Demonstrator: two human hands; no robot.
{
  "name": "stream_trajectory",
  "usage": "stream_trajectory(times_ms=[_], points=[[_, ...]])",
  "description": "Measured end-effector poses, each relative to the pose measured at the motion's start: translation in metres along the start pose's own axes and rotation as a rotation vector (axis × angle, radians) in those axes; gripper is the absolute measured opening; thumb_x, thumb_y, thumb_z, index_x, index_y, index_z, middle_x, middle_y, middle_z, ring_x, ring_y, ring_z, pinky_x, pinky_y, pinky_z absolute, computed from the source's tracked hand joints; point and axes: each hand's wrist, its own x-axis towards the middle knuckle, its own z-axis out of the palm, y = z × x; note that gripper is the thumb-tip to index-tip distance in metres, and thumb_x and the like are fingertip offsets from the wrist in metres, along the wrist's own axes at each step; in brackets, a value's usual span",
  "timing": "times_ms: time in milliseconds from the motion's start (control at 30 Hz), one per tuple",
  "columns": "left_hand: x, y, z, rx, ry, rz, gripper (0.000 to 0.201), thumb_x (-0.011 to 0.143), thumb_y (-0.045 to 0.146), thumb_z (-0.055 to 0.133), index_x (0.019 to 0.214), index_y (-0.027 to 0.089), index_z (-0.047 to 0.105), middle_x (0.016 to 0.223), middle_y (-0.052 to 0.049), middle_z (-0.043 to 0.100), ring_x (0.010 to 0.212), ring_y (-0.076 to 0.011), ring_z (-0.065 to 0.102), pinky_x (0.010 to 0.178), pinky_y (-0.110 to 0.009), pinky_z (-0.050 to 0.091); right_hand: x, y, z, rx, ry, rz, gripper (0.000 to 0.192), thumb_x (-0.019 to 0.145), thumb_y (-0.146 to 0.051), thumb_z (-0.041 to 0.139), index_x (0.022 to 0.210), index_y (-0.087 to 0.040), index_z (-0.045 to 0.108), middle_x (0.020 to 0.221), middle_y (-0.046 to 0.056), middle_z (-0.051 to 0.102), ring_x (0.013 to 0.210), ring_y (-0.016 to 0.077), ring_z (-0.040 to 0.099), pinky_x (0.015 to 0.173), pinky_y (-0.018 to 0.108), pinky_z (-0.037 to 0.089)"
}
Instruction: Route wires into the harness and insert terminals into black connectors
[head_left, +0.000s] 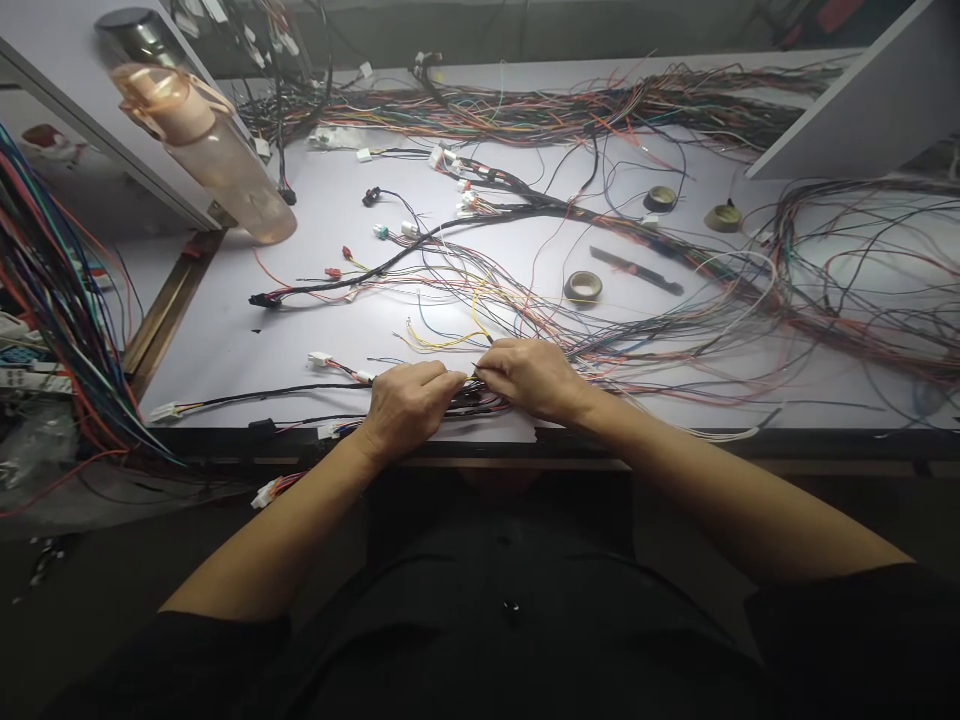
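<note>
Both hands were at the near edge of the white table (225, 340), fingertips meeting over a dark wire bundle (476, 400). Left hand (409, 405) was curled, pinching the bundle from the left; right hand (536, 378) pinched it from the right, knuckles up. What exactly sat between the fingertips was too small to tell, looked like thin wire ends. The bundle lay directly under and between the two hands, running left toward white connectors (321, 360) and right into the loose coloured wires (675, 340) fanning across the table. A yellow wire (450, 340) looped just beyond the hands. Farther out: a tape roll (583, 287) past the right hand, a dark flat tool (636, 270) just right of it, two more tape rolls (661, 198) near the far right. A clear bottle (202, 130) showed at far left. Hanging coloured wires (52, 300) were at the left edge, well apart from the hands.
</note>
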Motion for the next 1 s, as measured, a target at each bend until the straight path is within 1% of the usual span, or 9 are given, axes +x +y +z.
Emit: stream_trajectory(times_ms=[100,200,267,333,433,600,867,933,1000], points=[[-0.003,0.0,0.001,0.064,0.064,0.081,0.018,0.09,0.019,0.05,0.1,0.023,0.065,0.073,-0.001,0.065,0.065,-0.0135,0.055,0.06,-0.028,0.035,-0.004,0.004,0.001,0.109,0.012,0.043,0.019,0.091,-0.027,0.055,0.088,-0.021,0.072,0.086,0.001,0.068,0.078,0.0144,0.059,0.061,0.025,0.032],[-0.004,0.001,0.001,0.105,0.121,0.133,0.018,0.089,0.017,0.051,0.101,0.021,0.064,0.07,0.0,0.065,0.061,-0.0135,0.053,0.059,-0.029,0.034,-0.007,0.007,0.001,0.207,0.052,0.069,0.025,0.093,-0.038,0.055,0.085,-0.02,0.071,0.083,0.001,0.067,0.073,0.0125,0.057,0.061,0.024,0.033],[-0.004,0.002,0.0,0.106,0.139,0.141,0.02,0.089,0.015,0.05,0.102,0.021,0.064,0.067,0.0,0.064,0.06,-0.0135,0.053,0.059,-0.029,0.033,-0.008,0.006,0.003,0.221,0.088,0.077,0.028,0.092,-0.043,0.056,0.084,-0.02,0.07,0.084,0.0,0.066,0.07,0.0115,0.055,0.06,0.024,0.031],[-0.004,0.003,0.001,0.093,0.14,0.142,0.022,0.089,0.014,0.049,0.104,0.022,0.064,0.069,-0.001,0.065,0.062,-0.0137,0.054,0.059,-0.03,0.033,-0.008,0.002,0.007,0.207,0.096,0.09,0.023,0.092,-0.039,0.057,0.086,-0.021,0.069,0.086,-0.001,0.065,0.07,0.011,0.055,0.059,0.025,0.03],[-0.006,0.004,0.002,0.079,0.119,0.158,0.023,0.09,0.014,0.049,0.104,0.024,0.063,0.073,-0.001,0.066,0.063,-0.0135,0.054,0.06,-0.03,0.032,-0.007,-0.006,0.011,0.084,0.071,0.069,0.016,0.093,-0.029,0.057,0.087,-0.019,0.068,0.089,0.001,0.066,0.077,0.0134,0.056,0.061,0.027,0.029],[-0.009,0.003,0.005,0.041,0.114,0.171,0.023,0.091,0.015,0.049,0.108,0.024,0.062,0.07,-0.001,0.063,0.062,-0.0135,0.053,0.058,-0.03,0.03,-0.01,-0.014,0.011,-0.249,0.119,0.036,0.022,0.096,-0.027,0.051,0.088,-0.014,0.067,0.092,0.009,0.065,0.088,0.0212,0.054,0.068,0.033,0.026],[-0.009,0.003,0.006,0.136,0.167,0.251,0.024,0.09,0.014,0.052,0.113,0.02,0.057,0.069,0.0,0.064,0.062,-0.0134,0.054,0.059,-0.03,0.033,-0.019,-0.009,0.021,-0.217,0.19,0.183,0.018,0.094,-0.027,0.052,0.089,-0.015,0.065,0.092,0.008,0.065,0.085,0.0204,0.053,0.071,0.032,0.026],[-0.009,0.003,0.006,0.139,0.182,0.262,0.025,0.089,0.014,0.053,0.113,0.019,0.057,0.07,0.0,0.064,0.062,-0.0137,0.054,0.059,-0.03,0.033,-0.019,0.0,0.019,-0.18,0.25,0.258,0.017,0.094,-0.025,0.052,0.087,-0.015,0.063,0.091,0.008,0.064,0.083,0.0202,0.052,0.07,0.032,0.027],[-0.008,0.004,0.005,0.124,0.179,0.238,0.022,0.089,0.014,0.054,0.11,0.018,0.059,0.07,0.0,0.064,0.062,-0.0137,0.055,0.059,-0.03,0.034,-0.022,0.013,0.01,-0.107,0.368,0.361,0.018,0.094,-0.025,0.05,0.084,-0.015,0.061,0.088,0.009,0.062,0.08,0.0197,0.051,0.069,0.031,0.028]])
